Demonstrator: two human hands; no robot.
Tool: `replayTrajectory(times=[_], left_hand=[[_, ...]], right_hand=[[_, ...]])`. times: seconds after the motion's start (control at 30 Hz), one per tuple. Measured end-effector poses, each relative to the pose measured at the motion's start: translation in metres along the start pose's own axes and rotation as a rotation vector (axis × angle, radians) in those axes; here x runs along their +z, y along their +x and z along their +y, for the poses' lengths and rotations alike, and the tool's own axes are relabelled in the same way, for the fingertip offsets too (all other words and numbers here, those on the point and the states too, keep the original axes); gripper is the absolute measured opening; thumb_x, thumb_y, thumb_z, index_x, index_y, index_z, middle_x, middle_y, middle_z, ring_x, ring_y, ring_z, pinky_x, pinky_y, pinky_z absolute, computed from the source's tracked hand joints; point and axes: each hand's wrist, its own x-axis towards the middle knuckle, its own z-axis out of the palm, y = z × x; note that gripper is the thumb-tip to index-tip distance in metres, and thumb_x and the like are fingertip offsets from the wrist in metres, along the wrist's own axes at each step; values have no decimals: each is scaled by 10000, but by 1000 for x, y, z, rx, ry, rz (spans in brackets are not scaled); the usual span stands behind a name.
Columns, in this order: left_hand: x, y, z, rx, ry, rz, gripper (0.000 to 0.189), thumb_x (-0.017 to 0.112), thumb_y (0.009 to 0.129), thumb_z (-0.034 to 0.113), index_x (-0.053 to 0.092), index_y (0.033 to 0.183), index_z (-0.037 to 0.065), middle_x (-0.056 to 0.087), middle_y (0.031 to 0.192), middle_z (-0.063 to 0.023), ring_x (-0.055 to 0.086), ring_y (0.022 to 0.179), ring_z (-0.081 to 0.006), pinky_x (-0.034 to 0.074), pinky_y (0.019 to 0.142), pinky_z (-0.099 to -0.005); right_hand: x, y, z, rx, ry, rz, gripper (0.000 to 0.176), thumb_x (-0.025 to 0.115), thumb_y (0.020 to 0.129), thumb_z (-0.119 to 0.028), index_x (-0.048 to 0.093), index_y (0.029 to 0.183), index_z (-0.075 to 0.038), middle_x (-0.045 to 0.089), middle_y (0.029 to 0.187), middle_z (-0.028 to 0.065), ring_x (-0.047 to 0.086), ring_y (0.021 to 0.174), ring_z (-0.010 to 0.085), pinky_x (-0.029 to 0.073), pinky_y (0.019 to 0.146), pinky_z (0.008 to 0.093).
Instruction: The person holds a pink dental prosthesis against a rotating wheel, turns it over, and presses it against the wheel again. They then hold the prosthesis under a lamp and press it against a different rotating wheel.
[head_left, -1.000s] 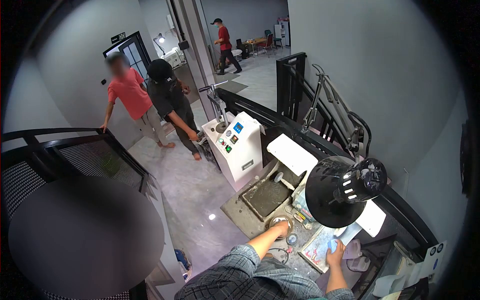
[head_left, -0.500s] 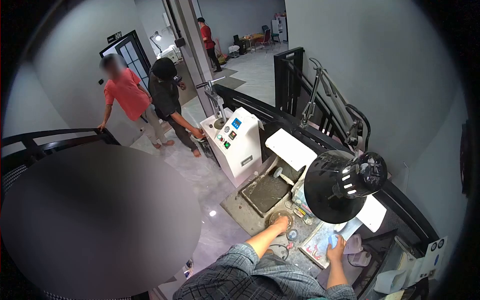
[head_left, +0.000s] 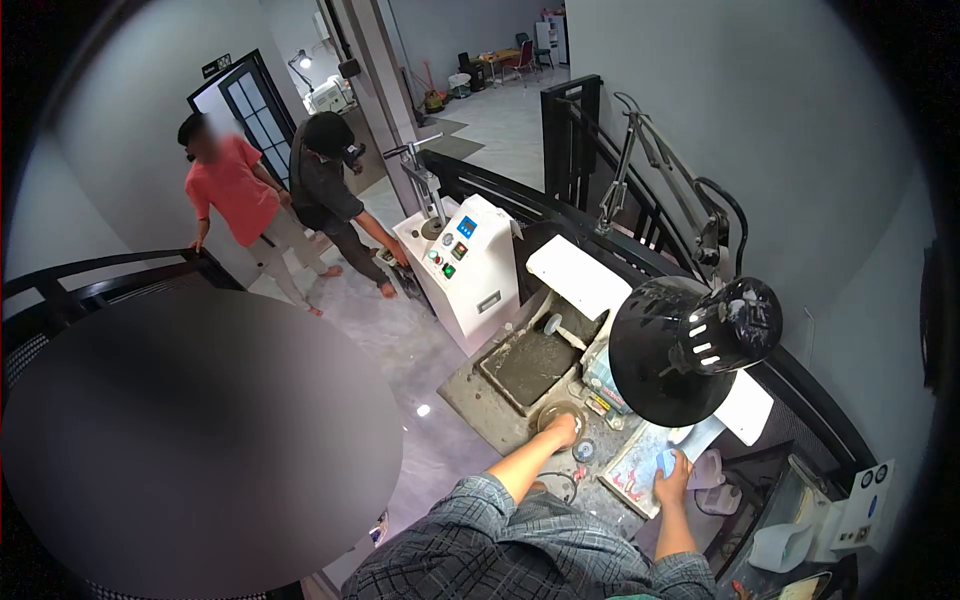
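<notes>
My left hand (head_left: 563, 429) reaches down into a round, muddy-looking bowl (head_left: 546, 416); its fingertips are hidden there. A small dark round dial or tin (head_left: 583, 451) lies just right of that bowl. My right hand (head_left: 672, 484) is closed around a light-blue piece (head_left: 666, 460), too small to make out its kind. It holds the piece over a pale, stained board (head_left: 632, 478) with reddish marks.
A basin of grey sludge (head_left: 497, 379) holds a white-handled tool (head_left: 566, 331). A black lamp (head_left: 670, 350) overhangs the bench. Beyond stand a white machine (head_left: 475, 290) and two people, one in red (head_left: 240, 190), one in dark clothes (head_left: 325, 185).
The view has shifted slightly. Both my hands keep nearly the same places, at the bowl and over the board. The person in red at the far back is out of sight.
</notes>
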Motion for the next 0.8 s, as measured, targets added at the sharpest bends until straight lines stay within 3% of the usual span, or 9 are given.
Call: replayTrajectory(times=[0.17,0.37,0.43,0.63,0.73,0.8], left_hand=[[-12,-16,9,-46,-129,55,337,501,757,27,542,1080,-59,499,1139,-277,486,1095,-359,417,892,-430],[-8,-16,7,23,-81,46,312,465,791,61,530,1069,-67,517,1106,-285,488,1089,-366,413,893,-429],[4,-5,-1,83,-84,130,298,468,796,81,539,1060,-40,526,1087,-283,506,1063,-367,421,871,-430],[6,0,-3,63,-293,199,216,482,783,131,600,907,-2,584,975,-248,560,952,-378,442,796,-432],[27,31,-21,65,-334,367,191,476,730,117,638,744,17,626,786,-212,618,772,-312,460,690,-410],[19,24,-19,36,-415,336,184,479,720,110,643,718,24,631,757,-196,620,751,-295,461,680,-403]], right_hand=[[4,0,5,-25,2,17,543,618,622,27,417,1123,-36,476,1129,155,381,1119,329,309,959,386],[2,-1,3,-31,-2,22,550,624,617,24,415,1123,-34,476,1129,163,381,1118,335,308,961,390],[2,-1,3,-23,-5,23,553,626,616,20,414,1124,-33,475,1130,164,380,1119,335,308,962,390],[3,-1,4,3,-19,-3,581,652,615,-12,418,1147,-33,466,1156,159,374,1131,330,296,977,382],[6,-1,4,73,-30,4,619,642,629,14,405,1199,-38,465,1175,149,372,1141,317,297,983,369],[8,2,8,62,-97,-47,640,614,643,59,396,1235,-51,467,1185,146,373,1148,305,297,987,355]])
